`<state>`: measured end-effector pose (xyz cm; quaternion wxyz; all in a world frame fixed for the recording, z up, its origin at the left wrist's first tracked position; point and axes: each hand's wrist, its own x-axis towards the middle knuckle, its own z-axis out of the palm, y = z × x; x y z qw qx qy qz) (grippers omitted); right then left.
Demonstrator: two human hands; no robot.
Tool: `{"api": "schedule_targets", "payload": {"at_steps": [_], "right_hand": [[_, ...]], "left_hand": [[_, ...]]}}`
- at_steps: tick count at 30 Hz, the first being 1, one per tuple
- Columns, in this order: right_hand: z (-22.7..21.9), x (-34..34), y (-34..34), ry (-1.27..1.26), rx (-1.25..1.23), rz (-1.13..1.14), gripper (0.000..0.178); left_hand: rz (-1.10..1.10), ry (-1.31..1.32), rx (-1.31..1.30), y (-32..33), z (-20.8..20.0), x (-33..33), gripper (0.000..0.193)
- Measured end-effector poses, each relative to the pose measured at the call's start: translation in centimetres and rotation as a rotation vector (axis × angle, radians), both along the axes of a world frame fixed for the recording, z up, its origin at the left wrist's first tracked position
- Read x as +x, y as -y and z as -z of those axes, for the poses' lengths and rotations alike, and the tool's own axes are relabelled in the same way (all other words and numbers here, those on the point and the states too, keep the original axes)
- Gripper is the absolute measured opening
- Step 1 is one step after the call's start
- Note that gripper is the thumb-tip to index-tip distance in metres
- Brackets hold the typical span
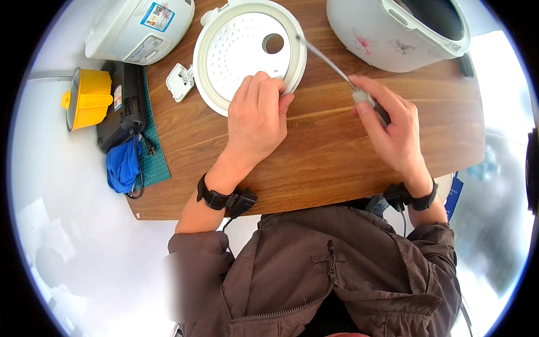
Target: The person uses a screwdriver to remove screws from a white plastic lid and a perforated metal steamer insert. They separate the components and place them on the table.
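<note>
A round white rice cooker lid lies on the table with its perforated inner side up and a round hole at its right. My left hand has its fingers curled over the lid's near right rim; the fingertips are partly hidden. In my right hand is a screwdriver with a long metal shaft and a dark and clear handle. Its shaft points up and left, and its tip is at the lid's right rim; whether they touch I cannot tell. Left of the lid lies a small white plastic part.
A white cooker body with flowers stands at the far right, another white cooker at the far left. Along the left edge are a yellow container, a black device, a blue cloth and a green mat.
</note>
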<state>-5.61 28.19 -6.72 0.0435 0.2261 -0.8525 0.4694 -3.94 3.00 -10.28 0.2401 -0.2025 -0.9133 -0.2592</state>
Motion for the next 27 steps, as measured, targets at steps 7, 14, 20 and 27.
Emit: {"api": "schedule_targets", "payload": {"at_steps": [7, 14, 20, 27], "right_hand": [[-1.7, 3.1, -1.5, 0.066, 0.258, -0.077, 0.033], [-1.5, 4.2, -1.1, 0.006, 0.277, -0.095, 0.035], [-1.9, 4.2, -0.6, -0.123, 0.303, 0.010, 0.034], [-2.3, 3.6, -1.0, -0.232, 0.335, 0.051, 0.029]], "left_hand": [[-0.012, -0.006, 0.017, 0.0, 0.3, 0.0, 0.021], [-0.024, -0.023, 0.025, -0.3, 0.4, 0.0, 0.020], [-0.031, -0.018, -0.002, -0.2, 0.2, 0.1, 0.020], [-0.026, -0.030, -0.022, -0.1, 0.2, 0.1, 0.022]]}}
